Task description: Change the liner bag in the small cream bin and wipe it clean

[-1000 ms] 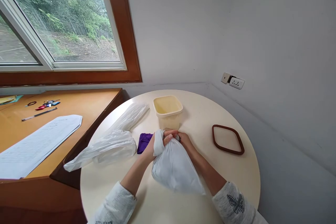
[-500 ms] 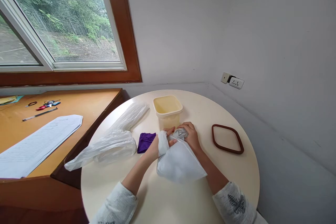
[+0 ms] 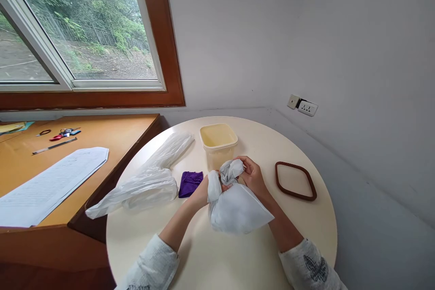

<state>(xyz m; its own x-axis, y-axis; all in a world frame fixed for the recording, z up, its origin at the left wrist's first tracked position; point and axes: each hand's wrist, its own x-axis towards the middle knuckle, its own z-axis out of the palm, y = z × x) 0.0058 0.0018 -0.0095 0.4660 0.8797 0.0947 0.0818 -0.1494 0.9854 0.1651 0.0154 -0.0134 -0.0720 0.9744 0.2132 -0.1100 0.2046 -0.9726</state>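
A white plastic bag [image 3: 239, 213] hangs bunched between my hands near the middle of the round table. My left hand [image 3: 200, 194] grips one gathered side of it, its fingers mostly hidden behind the plastic. The fingers of my right hand [image 3: 253, 176] are closed on a twisted, greyish-white bunch at the bag's top. Just beyond my hands stands a pale yellow square container [image 3: 220, 156] with no lid on it. A folded purple cloth [image 3: 190, 184] lies beside my left hand.
Another crumpled white plastic bag [image 3: 149, 186] spreads over the table's left side. A brown rounded-square ring [image 3: 295, 194] lies at the right. The wooden desk [image 3: 115, 129] at left holds papers [image 3: 61, 181], a pen [image 3: 54, 146] and keys [image 3: 66, 133]. Walls stand behind and right.
The bunched top of the bag now stands up more, between my hands. My right hand has shifted slightly right and its fingers have drawn in toward the bunch.
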